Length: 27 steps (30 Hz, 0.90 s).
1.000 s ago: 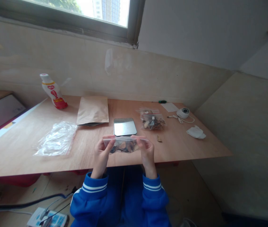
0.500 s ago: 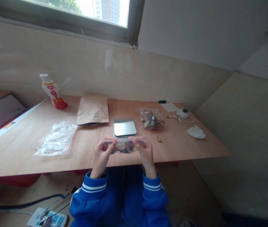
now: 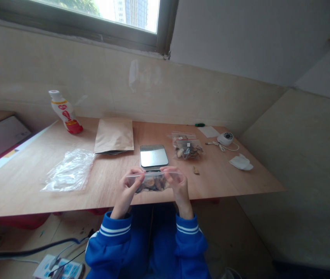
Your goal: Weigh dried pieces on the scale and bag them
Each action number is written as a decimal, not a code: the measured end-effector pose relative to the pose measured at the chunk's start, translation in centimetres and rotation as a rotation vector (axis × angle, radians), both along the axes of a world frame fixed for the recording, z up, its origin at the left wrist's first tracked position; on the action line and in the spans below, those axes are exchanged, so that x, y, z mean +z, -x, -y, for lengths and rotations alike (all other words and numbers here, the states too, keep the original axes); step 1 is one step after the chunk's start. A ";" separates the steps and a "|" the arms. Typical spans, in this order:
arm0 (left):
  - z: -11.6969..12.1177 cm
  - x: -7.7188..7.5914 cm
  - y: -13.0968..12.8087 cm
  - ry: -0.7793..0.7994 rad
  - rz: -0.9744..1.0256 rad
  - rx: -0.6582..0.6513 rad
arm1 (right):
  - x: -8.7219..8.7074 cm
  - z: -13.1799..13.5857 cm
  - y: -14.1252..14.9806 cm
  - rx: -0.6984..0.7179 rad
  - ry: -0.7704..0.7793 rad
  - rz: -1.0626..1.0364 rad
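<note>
A clear zip-lock bag (image 3: pixel 152 183) with dried brown and dark slices inside spans the gap between my two hands, near the table's front edge. My left hand (image 3: pixel 129 184) pinches the left part of its top strip. On the right part, my right hand (image 3: pixel 177 181) pinches the same strip between thumb and fingers. Just beyond the bag lies a small digital scale (image 3: pixel 154 155) with a shiny square plate; the bag and fingers cover its near edge. Filled zip-lock bags (image 3: pixel 188 149) lie to the right of the scale, and a loose dried slice (image 3: pixel 196 170) is near them.
Flat clear bags (image 3: pixel 68 170) lie at the left, with a brown paper pouch (image 3: pixel 114 135) behind. A white and red bottle (image 3: pixel 66 112) stands at back left. A white round device with a cable (image 3: pixel 225 138) and a crumpled tissue (image 3: pixel 241 162) are at the right.
The bag's top strip sits slightly lower and more of the dried slices shows. Both hands keep their pinch on the strip, the left fingers shifted a little.
</note>
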State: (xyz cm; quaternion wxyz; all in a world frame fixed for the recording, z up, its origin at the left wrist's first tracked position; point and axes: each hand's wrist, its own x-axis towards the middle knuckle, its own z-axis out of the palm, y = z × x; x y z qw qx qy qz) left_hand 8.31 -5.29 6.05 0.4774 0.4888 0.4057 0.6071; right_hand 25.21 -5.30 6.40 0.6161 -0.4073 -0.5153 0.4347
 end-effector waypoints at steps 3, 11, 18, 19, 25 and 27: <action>0.0 0.2 0.0 0.013 -0.022 -0.041 | -0.2 0.0 -0.1 0.085 0.022 0.014; 0.2 1.1 -0.3 0.041 -0.058 0.031 | 0.0 0.1 -0.2 0.182 0.007 0.055; 0.2 0.9 0.0 0.012 -0.069 -0.005 | -0.3 0.0 0.2 0.079 -0.027 0.073; 0.2 0.8 0.0 0.019 -0.070 -0.008 | -0.2 0.0 0.3 0.063 -0.034 0.079; 0.3 0.5 -0.1 0.030 -0.087 0.028 | -0.1 0.0 0.4 -0.037 -0.076 0.093; 0.3 0.7 -0.1 0.017 -0.090 0.026 | -0.1 0.0 0.3 -0.029 -0.072 0.093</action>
